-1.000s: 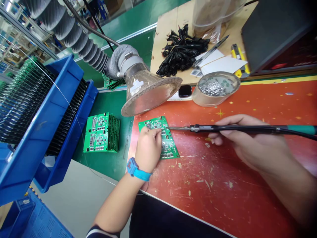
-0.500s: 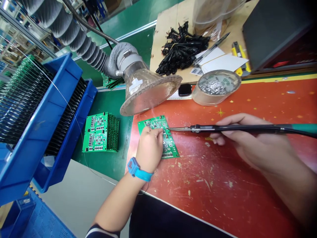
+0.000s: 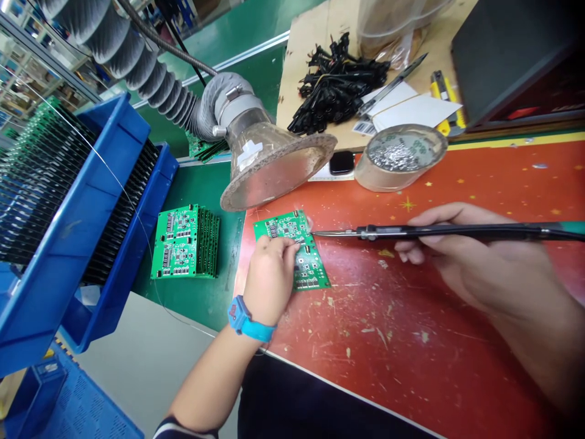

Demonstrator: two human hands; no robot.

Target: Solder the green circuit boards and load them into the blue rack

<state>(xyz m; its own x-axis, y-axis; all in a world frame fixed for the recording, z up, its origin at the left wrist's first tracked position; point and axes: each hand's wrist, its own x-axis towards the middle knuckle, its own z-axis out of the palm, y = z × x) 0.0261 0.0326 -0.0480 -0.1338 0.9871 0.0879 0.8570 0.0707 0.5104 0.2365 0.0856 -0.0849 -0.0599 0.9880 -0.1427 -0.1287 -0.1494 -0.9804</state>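
My right hand [image 3: 450, 235] is closed around a soldering iron [image 3: 393, 232], held level and pointing left. Its tip is at the right edge of a green circuit board [image 3: 315, 268] that lies on the red mat. Over the board's left part is my left hand [image 3: 269, 271], with thumb and forefinger pinched on a thin solder wire [image 3: 298, 241]; only a short bright end shows past the fingers. A blue wrist strap [image 3: 258, 330] circles the left wrist. To the left stands a stack of similar circuit boards [image 3: 180, 244].
A fume extractor hood [image 3: 274, 164] overhangs behind the board. At the back stand a round tub [image 3: 381, 177] of metal bits, black cable connectors [image 3: 329, 91] and a yellow cutter [image 3: 443, 97]. Blue bins [image 3: 105, 171] of boards fill the left. A thin wire [image 3: 123, 189] crosses there.
The soldering iron and my right hand have shifted slightly right, drawing the tip toward the board's edge. My left hand has moved a little left, uncovering more of the board.
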